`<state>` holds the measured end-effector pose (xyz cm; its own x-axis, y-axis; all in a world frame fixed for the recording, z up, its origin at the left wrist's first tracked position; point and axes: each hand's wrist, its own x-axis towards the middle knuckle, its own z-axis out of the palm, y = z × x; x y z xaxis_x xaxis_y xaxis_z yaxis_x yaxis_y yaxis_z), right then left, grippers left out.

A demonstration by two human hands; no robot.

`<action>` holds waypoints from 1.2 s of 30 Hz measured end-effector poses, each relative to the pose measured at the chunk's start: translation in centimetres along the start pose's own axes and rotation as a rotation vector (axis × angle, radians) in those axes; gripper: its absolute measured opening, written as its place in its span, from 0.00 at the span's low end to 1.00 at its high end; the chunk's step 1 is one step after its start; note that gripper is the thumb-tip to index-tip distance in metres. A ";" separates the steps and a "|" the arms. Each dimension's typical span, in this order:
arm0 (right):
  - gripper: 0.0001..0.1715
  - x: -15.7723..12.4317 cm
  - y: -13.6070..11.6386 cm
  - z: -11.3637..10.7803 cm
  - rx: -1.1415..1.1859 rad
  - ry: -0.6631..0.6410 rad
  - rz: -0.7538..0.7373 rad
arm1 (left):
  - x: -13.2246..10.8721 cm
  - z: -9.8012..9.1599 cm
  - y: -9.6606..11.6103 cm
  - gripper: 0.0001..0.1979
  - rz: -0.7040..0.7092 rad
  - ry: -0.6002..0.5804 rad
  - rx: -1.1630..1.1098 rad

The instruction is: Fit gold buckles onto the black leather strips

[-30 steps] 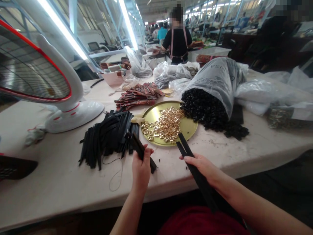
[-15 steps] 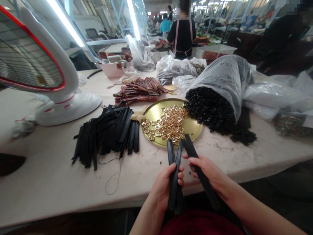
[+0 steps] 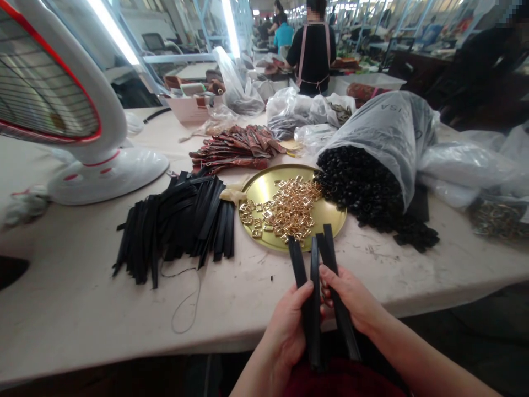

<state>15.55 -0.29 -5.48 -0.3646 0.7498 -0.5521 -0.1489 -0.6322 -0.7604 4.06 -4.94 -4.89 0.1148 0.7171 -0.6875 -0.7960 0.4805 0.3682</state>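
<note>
My left hand [image 3: 291, 317] is closed around black strips [image 3: 298, 262], its thumb lying across them. Close beside it, my right hand [image 3: 345, 295] pinches another black strip [image 3: 330, 248], whose lower end hangs toward my lap. The fingers of both hands nearly meet at a middle strip [image 3: 314, 270]; which hand bears it I cannot tell. Just beyond the strip tips lies a round gold tray [image 3: 333, 223] with a heap of small gold buckles [image 3: 295, 207]. To the left, a pile of black strips [image 3: 177, 220] is spread on the table.
A white fan [image 3: 107, 176] stands at the left. A plastic bag [image 3: 384, 127] spills small black pieces [image 3: 359, 187] right of the tray. Folded reddish-brown pieces [image 3: 235, 149] lie behind it. A loose thread [image 3: 194, 303] rests near the table's front edge [image 3: 165, 353]. A person [image 3: 314, 55] stands further back.
Both hands have shifted slightly right and drawn closer together. The strips in them have changed angle, and the middle strip now stands nearer my right hand. The view has moved a little.
</note>
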 end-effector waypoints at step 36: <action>0.13 -2.1 -1.2 -1.9 0.121 -0.121 -0.050 | -0.9 0.8 0.2 0.09 0.016 0.106 0.036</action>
<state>18.24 -0.75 -4.03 -0.4608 0.7566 -0.4638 -0.2764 -0.6190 -0.7351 4.30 -5.06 -3.73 0.0374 0.6685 -0.7427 -0.7751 0.4885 0.4007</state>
